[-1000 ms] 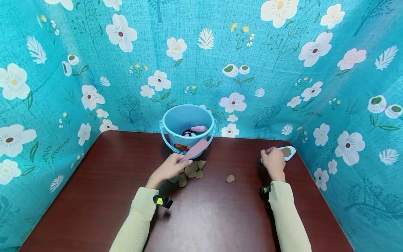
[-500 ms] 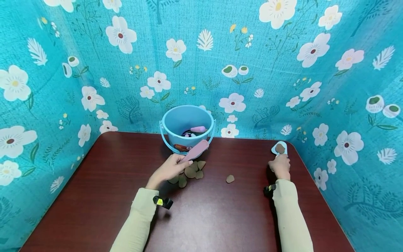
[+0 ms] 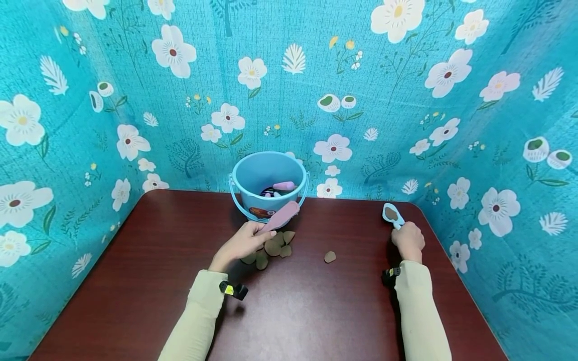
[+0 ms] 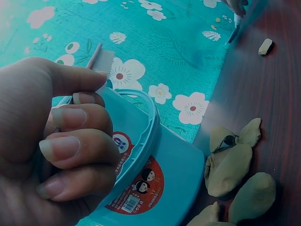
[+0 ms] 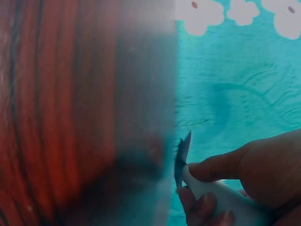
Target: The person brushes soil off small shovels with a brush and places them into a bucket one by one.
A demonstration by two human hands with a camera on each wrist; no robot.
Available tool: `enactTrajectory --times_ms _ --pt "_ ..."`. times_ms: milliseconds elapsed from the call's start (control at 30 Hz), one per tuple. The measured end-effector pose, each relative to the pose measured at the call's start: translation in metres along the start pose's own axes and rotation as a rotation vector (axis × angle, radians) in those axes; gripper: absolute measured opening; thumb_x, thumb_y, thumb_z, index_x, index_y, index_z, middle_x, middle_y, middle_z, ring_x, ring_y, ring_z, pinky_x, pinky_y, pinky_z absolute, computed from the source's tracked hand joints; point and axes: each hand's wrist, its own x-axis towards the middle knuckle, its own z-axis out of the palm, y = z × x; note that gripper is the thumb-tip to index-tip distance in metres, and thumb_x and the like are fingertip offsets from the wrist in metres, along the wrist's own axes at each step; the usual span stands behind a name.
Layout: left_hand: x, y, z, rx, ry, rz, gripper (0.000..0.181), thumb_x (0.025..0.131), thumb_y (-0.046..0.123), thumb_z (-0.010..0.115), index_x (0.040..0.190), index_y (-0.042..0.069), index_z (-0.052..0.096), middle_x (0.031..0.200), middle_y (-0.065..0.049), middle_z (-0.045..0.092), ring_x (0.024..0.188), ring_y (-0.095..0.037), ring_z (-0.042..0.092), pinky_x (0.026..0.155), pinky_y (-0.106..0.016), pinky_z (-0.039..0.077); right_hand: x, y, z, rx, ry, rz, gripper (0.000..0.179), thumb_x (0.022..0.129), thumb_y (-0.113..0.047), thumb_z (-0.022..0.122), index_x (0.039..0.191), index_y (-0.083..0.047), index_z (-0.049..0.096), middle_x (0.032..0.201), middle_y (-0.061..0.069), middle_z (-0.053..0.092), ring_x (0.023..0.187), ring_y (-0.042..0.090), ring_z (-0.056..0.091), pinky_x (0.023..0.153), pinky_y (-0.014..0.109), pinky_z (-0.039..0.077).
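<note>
My left hand (image 3: 244, 243) grips a pink brush (image 3: 282, 214) by its handle, just in front of a light blue bucket (image 3: 270, 173). Its pale bristles show in the left wrist view, where the fingers curl toward the palm. Below that hand lies a cluster of flat brown pieces (image 3: 273, 246), maybe stones or clay. At the table's far right, my right hand (image 3: 409, 239) holds a small light blue shovel (image 3: 395, 215) that points away and to the left. A brown piece (image 3: 391, 214) sits in its scoop. In the right wrist view, thumb and fingers close round the shovel's handle (image 5: 221, 200).
One separate brown piece (image 3: 330, 256) lies on the dark red table (image 3: 311, 311) between the hands. Inside the bucket are a purple handle (image 3: 284, 185) and other small things. Floral turquoise cloth (image 3: 271, 90) hangs behind the table and along both sides.
My right hand has moved right and slightly nearer. The shovel has swung from pointing right to pointing away and left, with the brown piece still in it. My left hand stays in place.
</note>
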Motion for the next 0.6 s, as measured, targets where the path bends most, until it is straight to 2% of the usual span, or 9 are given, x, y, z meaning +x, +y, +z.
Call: enactTrajectory --times_ms 133,267,467,600 --pt "-0.001 0.001 0.000 -0.005 -0.001 0.000 0.029 0.104 0.026 0.059 0.080 0.009 0.058 0.055 0.002 0.042 0.046 -0.012 0.038 0.046 -0.026 0.033 -0.016 -0.013 -0.010 0.012 0.020 -0.060 0.028 0.095 -0.021 0.062 0.092 0.006 0.065 0.080 0.023 0.063 0.073 0.039 0.059 0.060 0.050 0.046" --pt "-0.001 0.002 0.001 -0.008 -0.001 -0.005 0.029 0.104 0.026 0.059 0.080 0.009 0.058 0.056 0.002 0.043 0.047 -0.013 0.039 0.046 -0.026 0.034 -0.038 -0.032 -0.023 0.044 -0.001 -0.171 0.030 0.094 -0.025 0.069 0.101 0.004 0.072 0.085 0.020 0.070 0.073 0.033 0.060 0.060 0.046 0.047" --pt "0.000 0.002 0.002 -0.004 -0.003 0.003 0.030 0.104 0.026 0.059 0.079 0.010 0.057 0.057 0.002 0.043 0.047 -0.012 0.039 0.046 -0.026 0.033 -0.070 -0.064 -0.039 0.064 -0.088 -0.301 0.037 0.092 -0.028 0.075 0.112 0.003 0.074 0.101 0.022 0.072 0.083 0.031 0.062 0.070 0.047 0.051" --pt "0.001 0.000 0.003 -0.005 -0.010 0.013 0.029 0.104 0.026 0.059 0.080 0.010 0.057 0.058 0.002 0.044 0.048 -0.012 0.040 0.047 -0.026 0.034 -0.091 -0.085 -0.046 0.071 -0.145 -0.394 0.037 0.091 -0.023 0.077 0.115 0.003 0.073 0.098 0.018 0.073 0.078 0.027 0.058 0.065 0.040 0.048"
